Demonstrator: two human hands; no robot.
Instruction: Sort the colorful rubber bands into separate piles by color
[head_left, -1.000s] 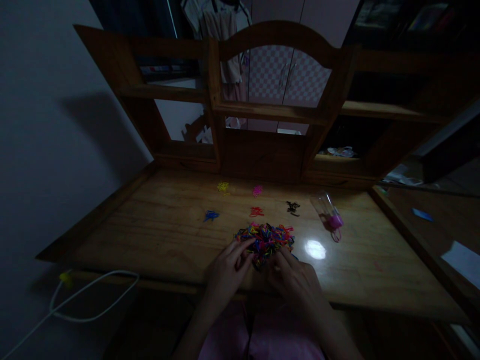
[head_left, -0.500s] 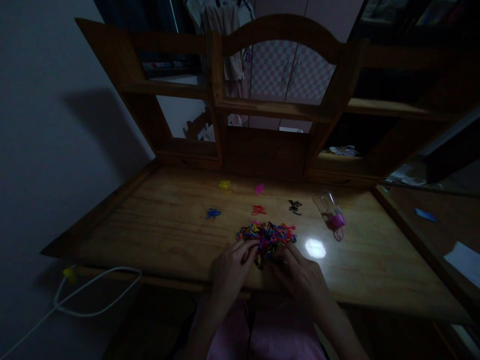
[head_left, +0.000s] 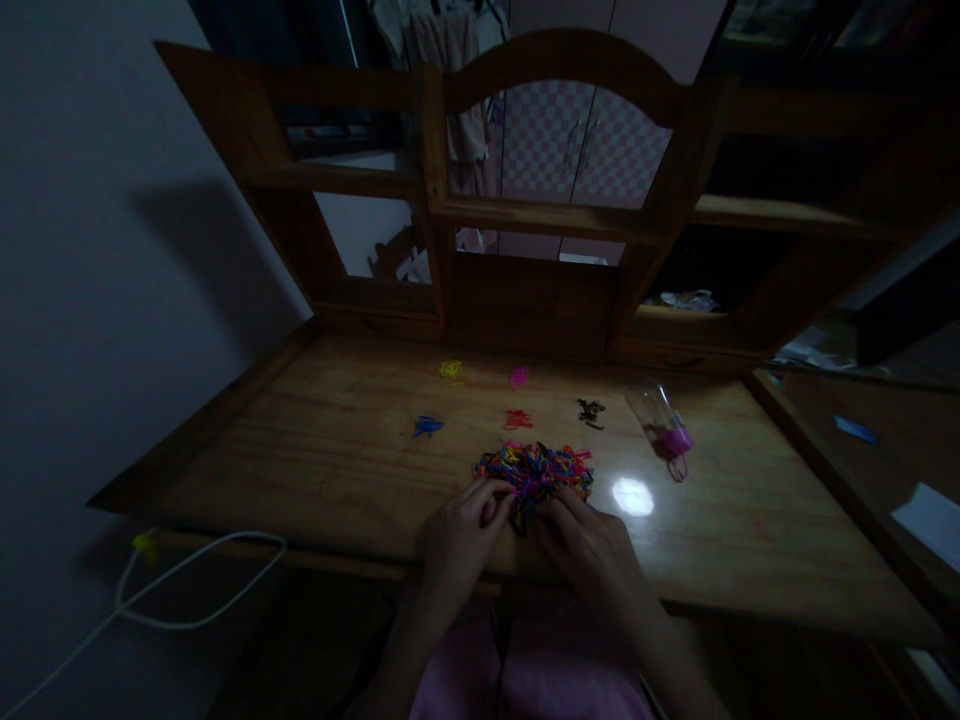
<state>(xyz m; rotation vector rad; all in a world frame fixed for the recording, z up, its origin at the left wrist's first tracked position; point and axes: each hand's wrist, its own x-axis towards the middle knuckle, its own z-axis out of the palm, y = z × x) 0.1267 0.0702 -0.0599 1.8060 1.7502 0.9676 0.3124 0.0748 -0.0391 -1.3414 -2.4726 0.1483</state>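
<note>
A mixed heap of small coloured rubber bands lies near the front of a wooden desk. My left hand and my right hand rest side by side at the heap's near edge, fingers curled into a pinch on bands from it. Beyond the heap lie small sorted clusters: blue, yellow, pink, red and black. The room is dim, so the fingertips are hard to make out.
A clear plastic bottle with a pink cap lies on its side to the right of the heap. A wooden hutch with shelves stands at the desk's back. A white cable hangs at the front left.
Both hands have drawn closer together at the heap's near edge and their fingers have curled tighter. The view has shifted slightly.
</note>
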